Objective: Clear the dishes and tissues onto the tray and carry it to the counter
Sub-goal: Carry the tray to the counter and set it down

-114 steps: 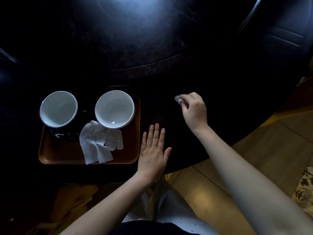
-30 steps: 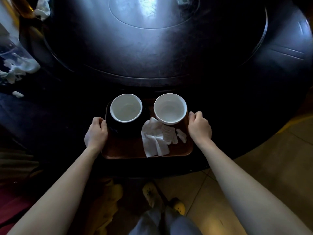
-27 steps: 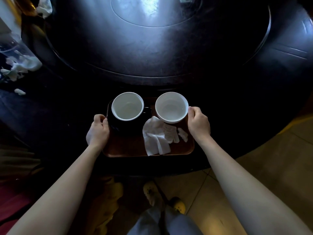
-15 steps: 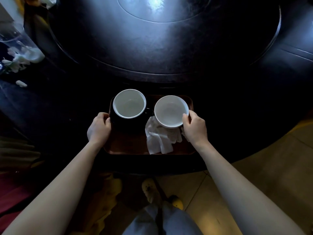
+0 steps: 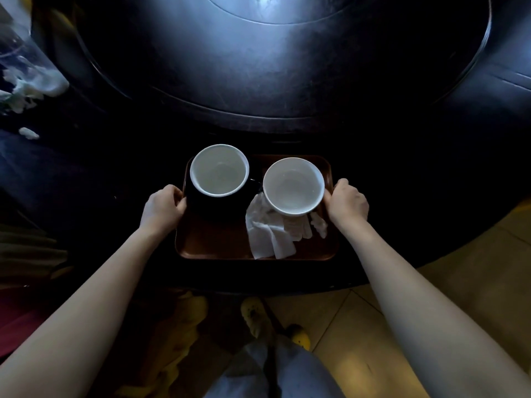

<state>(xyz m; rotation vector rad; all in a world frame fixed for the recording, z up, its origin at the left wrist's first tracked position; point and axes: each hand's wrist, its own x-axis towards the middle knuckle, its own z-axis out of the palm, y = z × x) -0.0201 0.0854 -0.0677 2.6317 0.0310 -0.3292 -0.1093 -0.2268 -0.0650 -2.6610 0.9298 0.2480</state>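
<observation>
A brown rectangular tray (image 5: 218, 245) sits at the near edge of the dark round table (image 5: 287, 81). On it stand two white bowls: the left bowl (image 5: 219, 170) rests on a dark dish, the right bowl (image 5: 293, 186) sits lower and nearer. Crumpled white tissues (image 5: 273, 234) lie on the tray in front of the right bowl. My left hand (image 5: 162, 206) grips the tray's left edge. My right hand (image 5: 346, 202) grips the tray's right edge, close beside the right bowl.
A raised round turntable (image 5: 287, 38) fills the table's middle. At the far left stands a clear container (image 5: 28, 67) with white scraps, and one scrap (image 5: 28, 133) lies below it. Tiled floor (image 5: 459, 268) shows at the right; my feet are under the table's edge.
My right hand has left the right bowl's side and gone back to the tray's right edge. The right bowl now sits nearer me than before. Left hand holds its place.
</observation>
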